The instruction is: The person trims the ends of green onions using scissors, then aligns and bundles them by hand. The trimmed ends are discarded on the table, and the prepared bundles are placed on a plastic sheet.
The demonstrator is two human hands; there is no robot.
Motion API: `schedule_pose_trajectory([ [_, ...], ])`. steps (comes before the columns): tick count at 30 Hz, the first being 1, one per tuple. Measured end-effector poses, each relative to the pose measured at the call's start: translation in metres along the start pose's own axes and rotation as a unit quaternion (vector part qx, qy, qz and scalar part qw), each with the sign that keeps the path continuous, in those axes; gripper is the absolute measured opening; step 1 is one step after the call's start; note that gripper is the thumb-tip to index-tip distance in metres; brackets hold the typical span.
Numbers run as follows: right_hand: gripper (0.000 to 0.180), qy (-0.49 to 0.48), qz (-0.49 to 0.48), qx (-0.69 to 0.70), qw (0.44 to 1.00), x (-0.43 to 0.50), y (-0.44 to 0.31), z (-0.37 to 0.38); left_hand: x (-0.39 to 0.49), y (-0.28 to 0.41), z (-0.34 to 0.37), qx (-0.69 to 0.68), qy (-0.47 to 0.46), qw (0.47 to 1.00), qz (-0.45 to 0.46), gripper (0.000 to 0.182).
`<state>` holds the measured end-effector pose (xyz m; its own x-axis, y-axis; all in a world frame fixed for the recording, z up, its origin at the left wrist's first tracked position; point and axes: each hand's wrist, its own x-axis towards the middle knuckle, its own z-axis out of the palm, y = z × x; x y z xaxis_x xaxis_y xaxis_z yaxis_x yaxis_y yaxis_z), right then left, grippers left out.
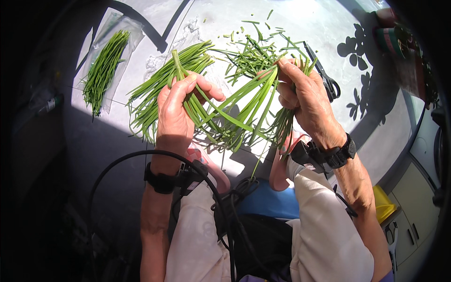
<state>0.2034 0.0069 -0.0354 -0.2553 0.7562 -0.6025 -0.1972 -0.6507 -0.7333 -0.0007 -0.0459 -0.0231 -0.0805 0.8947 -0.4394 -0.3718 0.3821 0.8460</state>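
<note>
My left hand point(183, 100) holds several flat green leaves, likely garlic chives point(178, 65), with a stem end rising above the thumb. Between thumb and fingers, my right hand point(301, 81) pinches a second bunch of leaves point(252, 95), whose blades fan down to the left. More stems come out of the right fist, top and bottom. Behind my left hand lies a larger pile of chives point(151, 91) on the floor. Cut trimmings point(252, 56) are scattered beyond my hands. Black-handled scissors point(324, 77) lie just past my right hand, partly hidden by it.
A further bundle of chives point(105, 67) rests on a clear plastic bag point(135, 33) at the left. Crumpled clear plastic point(190, 30) lies behind the pile. Black cable point(105, 169) loops across my left forearm. Pink slippers point(280, 172) are on my feet; a yellow container point(383, 204) stands at right.
</note>
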Motion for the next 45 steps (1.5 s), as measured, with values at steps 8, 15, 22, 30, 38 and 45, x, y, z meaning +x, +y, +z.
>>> schedule_pose_trajectory([
  [8, 0.026, 0.020, 0.008, -0.016, 1.000, 0.002, 0.001, -0.007, -0.005, 0.015, -0.031, -0.018, -0.015, 0.999, -0.027, 0.017],
  [15, 0.029, 0.026, 0.035, -0.039, 0.998, 0.005, 0.000, -0.008, -0.004, 0.023, -0.030, 0.094, 0.035, 0.992, -0.072, 0.018],
  [22, 0.025, -0.009, 0.073, 0.043, 0.996, 0.002, 0.007, -0.003, 0.000, 0.010, 0.000, 0.187, -0.102, 0.970, -0.117, 0.025],
  [30, 0.029, -0.040, 0.086, 0.007, 0.995, -0.002, 0.003, -0.001, -0.009, 0.010, 0.010, 0.284, -0.058, 0.957, 0.015, 0.014],
  [38, 0.027, -0.066, 0.037, 0.113, 0.991, 0.004, 0.008, -0.008, -0.012, 0.023, 0.018, 0.203, -0.163, 0.955, -0.141, 0.031],
  [45, 0.031, -0.076, 0.038, 0.180, 0.980, 0.007, 0.012, -0.009, -0.014, 0.008, 0.025, 0.175, -0.153, 0.954, -0.192, 0.030],
])
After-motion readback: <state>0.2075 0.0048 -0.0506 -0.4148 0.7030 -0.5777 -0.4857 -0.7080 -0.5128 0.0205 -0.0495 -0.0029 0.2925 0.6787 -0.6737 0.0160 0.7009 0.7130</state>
